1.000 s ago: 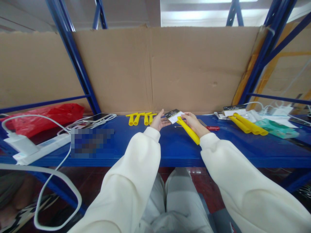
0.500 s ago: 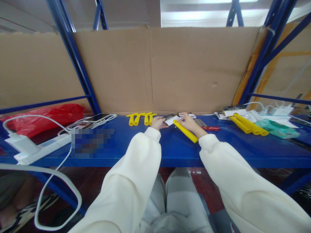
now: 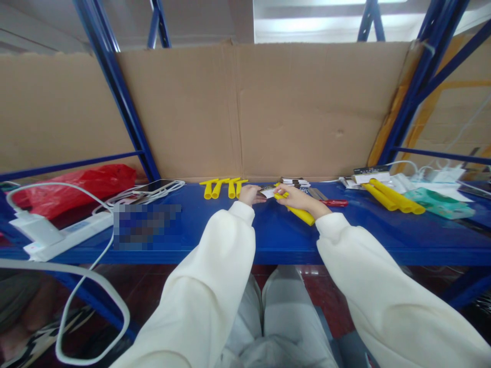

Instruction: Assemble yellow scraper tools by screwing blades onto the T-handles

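My left hand (image 3: pixel 251 195) is closed on a small black-and-white card (image 3: pixel 267 192) near the middle of the blue table (image 3: pixel 230 232). Just right of it, my right hand (image 3: pixel 293 198) has its fingers round the upper part of a yellow tool (image 3: pixel 303 215), whose handle slants down to the right under the palm. The far end of the card lies close to the right fingertips; whether they touch is too small to tell. Several yellow tools (image 3: pixel 216 191) stand in a row left of my left hand. A stack of cards (image 3: pixel 295 182) sits behind my right hand.
A red-handled tool (image 3: pixel 335 203) lies right of my right hand. Farther right are more yellow tools (image 3: pixel 391 198), a card stack (image 3: pixel 370 174) and a green packet (image 3: pixel 439 203). At left are a power strip (image 3: pixel 72 235), cables and a red bag (image 3: pixel 84 191). Cardboard (image 3: pixel 245 112) stands behind.
My right hand has shifted slightly left and over the yellow tool, covering its upper part. The card shows less between the hands. My left hand has hardly moved.
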Available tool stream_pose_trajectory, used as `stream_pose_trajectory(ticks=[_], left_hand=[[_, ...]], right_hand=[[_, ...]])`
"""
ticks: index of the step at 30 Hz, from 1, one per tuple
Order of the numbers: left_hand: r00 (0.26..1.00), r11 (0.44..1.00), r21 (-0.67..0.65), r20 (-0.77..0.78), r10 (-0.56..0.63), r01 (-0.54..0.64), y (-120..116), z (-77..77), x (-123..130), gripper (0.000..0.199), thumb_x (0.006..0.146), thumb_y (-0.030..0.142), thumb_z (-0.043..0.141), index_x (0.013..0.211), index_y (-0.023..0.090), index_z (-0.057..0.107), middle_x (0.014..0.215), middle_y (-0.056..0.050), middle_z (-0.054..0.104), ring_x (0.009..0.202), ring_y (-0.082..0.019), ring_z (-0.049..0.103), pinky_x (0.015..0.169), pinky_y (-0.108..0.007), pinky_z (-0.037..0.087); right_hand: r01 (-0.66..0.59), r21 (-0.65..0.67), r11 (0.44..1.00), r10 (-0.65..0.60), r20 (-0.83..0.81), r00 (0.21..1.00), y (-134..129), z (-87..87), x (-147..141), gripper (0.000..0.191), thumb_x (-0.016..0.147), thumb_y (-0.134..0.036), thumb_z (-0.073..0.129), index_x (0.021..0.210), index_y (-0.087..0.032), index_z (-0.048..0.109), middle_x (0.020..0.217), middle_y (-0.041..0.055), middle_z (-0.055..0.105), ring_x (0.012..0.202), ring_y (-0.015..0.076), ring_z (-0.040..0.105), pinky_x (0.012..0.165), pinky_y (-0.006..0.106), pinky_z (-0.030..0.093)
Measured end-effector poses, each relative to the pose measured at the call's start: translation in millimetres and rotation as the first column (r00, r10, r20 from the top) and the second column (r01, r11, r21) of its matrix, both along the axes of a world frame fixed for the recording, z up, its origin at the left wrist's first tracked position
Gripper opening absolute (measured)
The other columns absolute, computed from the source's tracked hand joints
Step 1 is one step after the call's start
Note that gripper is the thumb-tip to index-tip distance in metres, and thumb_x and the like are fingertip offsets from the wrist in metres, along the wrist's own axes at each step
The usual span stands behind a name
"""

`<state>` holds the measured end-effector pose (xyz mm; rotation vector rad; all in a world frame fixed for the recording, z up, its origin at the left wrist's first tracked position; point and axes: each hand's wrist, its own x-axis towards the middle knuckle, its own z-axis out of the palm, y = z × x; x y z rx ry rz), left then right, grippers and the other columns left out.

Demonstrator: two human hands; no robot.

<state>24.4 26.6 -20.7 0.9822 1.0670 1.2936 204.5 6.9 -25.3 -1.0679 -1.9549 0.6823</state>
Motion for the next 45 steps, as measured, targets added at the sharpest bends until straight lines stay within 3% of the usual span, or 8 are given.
stream_pose_trajectory(ticks=[11, 16, 19, 24, 29, 34, 40, 45], left_hand=[[0.987, 0.987, 0.006, -0.008, 0.161, -0.161, -3, 7.3, 2, 0.028, 0.08, 0.009, 0.056, 0.105, 0.016, 0.066, 0.051, 0.002, 0.055, 0.054, -0.018, 0.066, 0.063, -0.033, 0.059], [0.989, 0.991, 0.003, -0.057, 0.133, -0.133, -4, 8.5, -1, 0.024, 0.081, 0.016, 0.059, 0.105, 0.018, 0.063, 0.076, -0.006, 0.07, 0.071, -0.023, 0.073, 0.07, -0.036, 0.059], [0.99, 0.995, 0.0, -0.104, 0.098, -0.098, -8, 9.1, 0, 0.023, 0.081, 0.018, 0.06, 0.104, 0.02, 0.061, 0.093, -0.01, 0.073, 0.078, -0.024, 0.074, 0.074, -0.038, 0.059], [0.975, 0.997, 0.014, -0.206, 0.083, -0.082, -14, 10.1, 4, 0.017, 0.084, 0.014, 0.054, 0.099, 0.019, 0.06, 0.096, -0.009, 0.072, 0.073, -0.021, 0.073, 0.072, -0.036, 0.059], [0.962, 0.998, 0.014, -0.266, 0.059, -0.057, -17, 11.5, 6, 0.021, 0.08, 0.01, 0.057, 0.099, 0.019, 0.059, 0.092, -0.008, 0.072, 0.064, -0.018, 0.071, 0.067, -0.033, 0.058], [0.95, 0.999, 0.019, -0.308, 0.042, -0.038, -18, 10.8, 7, 0.022, 0.081, 0.007, 0.052, 0.099, 0.018, 0.058, 0.092, -0.008, 0.072, 0.059, -0.016, 0.069, 0.064, -0.032, 0.057], [0.937, 1.0, 0.002, -0.349, 0.018, -0.018, -14, 9.6, 8, 0.033, 0.08, 0.01, 0.054, 0.112, 0.017, 0.055, 0.101, -0.012, 0.072, 0.061, -0.018, 0.07, 0.051, -0.024, 0.053], [0.927, 1.0, -0.007, -0.375, -0.004, 0.001, -16, 11.1, 10, 0.039, 0.081, 0.01, 0.054, 0.121, 0.015, 0.052, 0.103, -0.012, 0.072, 0.052, -0.013, 0.066, 0.044, -0.02, 0.049]], right_hand=[[-0.041, 0.025, 0.999, 0.04, 0.031, 0.999, -8, 10.8, -6, 0.027, 0.063, -0.01, 0.063, 0.085, -0.022, 0.074, 0.078, -0.0031, 0.07, 0.041, 0.0058, 0.048, 0.035, 0.017, 0.037], [-0.026, 0.041, 0.999, 0.023, 0.066, 0.998, -5, 16.0, 8, 0.027, 0.061, -0.011, 0.069, 0.083, -0.024, 0.077, 0.069, -0.0039, 0.07, 0.038, 0.0065, 0.046, 0.033, 0.017, 0.033], [0.038, 0.052, 0.998, -0.048, 0.212, 0.976, 1, 25.8, 30, 0.027, 0.064, -0.011, 0.069, 0.087, -0.024, 0.077, 0.064, -0.0038, 0.069, 0.037, 0.0076, 0.045, 0.036, 0.02, 0.035], [0.263, 0.141, 0.954, -0.298, 0.52, 0.801, 16, 55.4, 91, 0.029, 0.063, -0.002, 0.068, 0.082, -0.022, 0.078, 0.067, -0.0009, 0.07, 0.051, 0.0127, 0.055, 0.056, 0.024, 0.044], [0.567, 0.282, 0.774, -0.592, 0.64, 0.49, 17, 73.5, 162, 0.034, 0.063, 0.002, 0.071, 0.091, -0.016, 0.077, 0.071, 0.0064, 0.07, 0.055, 0.0155, 0.055, 0.064, 0.03, 0.043], [0.685, 0.318, 0.655, -0.678, 0.648, 0.348, 6, 58.9, 205, 0.041, 0.073, -0.002, 0.07, 0.114, -0.008, 0.071, 0.103, 0.0246, 0.072, 0.069, 0.018, 0.062, 0.072, 0.034, 0.043], [0.689, 0.225, 0.689, -0.583, 0.737, 0.342, 8, 19.4, 211, 0.048, 0.079, -0.004, 0.061, 0.126, -0.007, 0.065, 0.119, 0.0253, 0.068, 0.102, 0.0267, 0.068, 0.086, 0.032, 0.048], [0.696, 0.17, 0.698, -0.526, 0.781, 0.336, 14, 7.9, 202, 0.051, 0.083, -0.004, 0.052, 0.134, -0.007, 0.059, 0.128, 0.0217, 0.065, 0.115, 0.0283, 0.064, 0.096, 0.032, 0.047]])
